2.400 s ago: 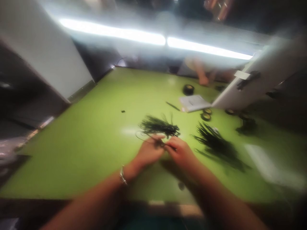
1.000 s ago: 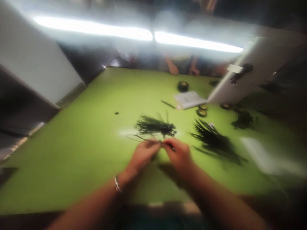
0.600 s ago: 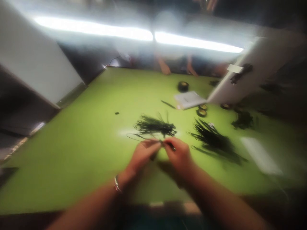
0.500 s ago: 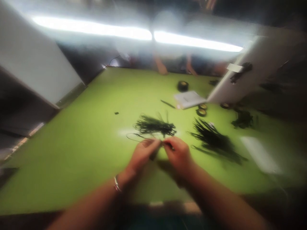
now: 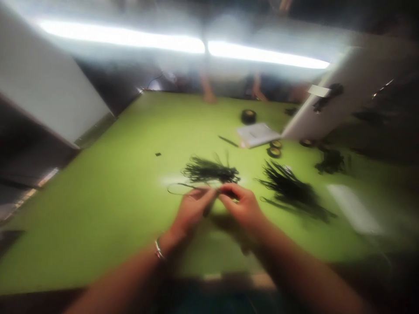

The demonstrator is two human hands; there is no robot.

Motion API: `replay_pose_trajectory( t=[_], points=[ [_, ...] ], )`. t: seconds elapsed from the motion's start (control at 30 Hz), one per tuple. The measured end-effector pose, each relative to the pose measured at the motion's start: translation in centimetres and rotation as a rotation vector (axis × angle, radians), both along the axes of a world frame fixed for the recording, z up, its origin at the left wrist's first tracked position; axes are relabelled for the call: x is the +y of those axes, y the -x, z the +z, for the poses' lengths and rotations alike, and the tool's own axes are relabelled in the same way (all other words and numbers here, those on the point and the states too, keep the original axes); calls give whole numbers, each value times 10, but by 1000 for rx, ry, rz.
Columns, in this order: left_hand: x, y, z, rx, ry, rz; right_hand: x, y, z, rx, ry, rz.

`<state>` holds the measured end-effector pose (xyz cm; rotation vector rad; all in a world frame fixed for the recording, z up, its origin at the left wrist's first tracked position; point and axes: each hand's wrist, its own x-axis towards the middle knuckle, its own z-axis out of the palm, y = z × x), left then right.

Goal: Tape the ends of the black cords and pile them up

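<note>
My left hand [image 5: 194, 207] pinches a thin black looped cord [image 5: 176, 188], whose loop sticks out to the left over the green table. A dark piece hangs below my left fingertips, too blurred to name. My right hand [image 5: 240, 203] has thumb and fingertips pressed together at the same spot, touching the left fingertips; what lies between them is hidden. Just beyond both hands rests a bundle of black looped cords [image 5: 211, 169]. To the right of my right hand lies a larger bundle of black cords [image 5: 296, 189], with loops toward the upper left.
Tape rolls [image 5: 248, 116], a white pad [image 5: 258, 134] and a dark pen [image 5: 228, 141] lie on the green table [image 5: 108, 209]. A pale strip [image 5: 355, 209] is at right. Upright panels flank both sides. Another person's arms [image 5: 207, 91] show at the far edge.
My hands have shifted slightly, fingertips closer together, and the cord's loop reaches a little farther left. An arm of the person across the table has moved left.
</note>
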<state>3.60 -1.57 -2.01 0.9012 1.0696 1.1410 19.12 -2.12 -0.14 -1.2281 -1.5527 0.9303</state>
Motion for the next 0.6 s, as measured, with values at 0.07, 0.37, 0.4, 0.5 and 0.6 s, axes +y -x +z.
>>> replay_pose_trajectory(
  t=[0.07, 0.37, 0.4, 0.5, 0.6],
  points=[
    [0, 1, -3, 4, -1, -24, -3, 6, -3, -37, -73, -31],
    [-1, 0, 2, -141, 139, -190, 2, -9, -16, -489, -639, 11],
    [0, 0, 2, -159, 153, -196, 2, -10, -16, -562, -682, 42],
    [1, 1, -1, -157, 161, -176, 0, -12, -15, -695, -732, 105],
    [3, 2, -3, -103, 125, -167, -1, -13, -13, -643, -676, 125]
  ],
)
